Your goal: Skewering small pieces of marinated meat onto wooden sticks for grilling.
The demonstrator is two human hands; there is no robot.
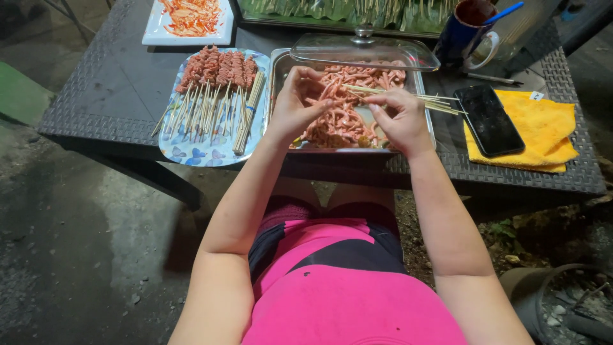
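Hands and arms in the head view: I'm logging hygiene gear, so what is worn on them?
Nothing shows: the left hand and right hand are bare, without gloves, and no rings or watch are visible. Both forearms are unsleeved to the frame's bottom edge.

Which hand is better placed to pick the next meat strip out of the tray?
Probably the left hand. It hovers over the meat strips in the tray, fingers pinching a piece. The right hand is taken up with a bundle of skewers, so it looks less free.
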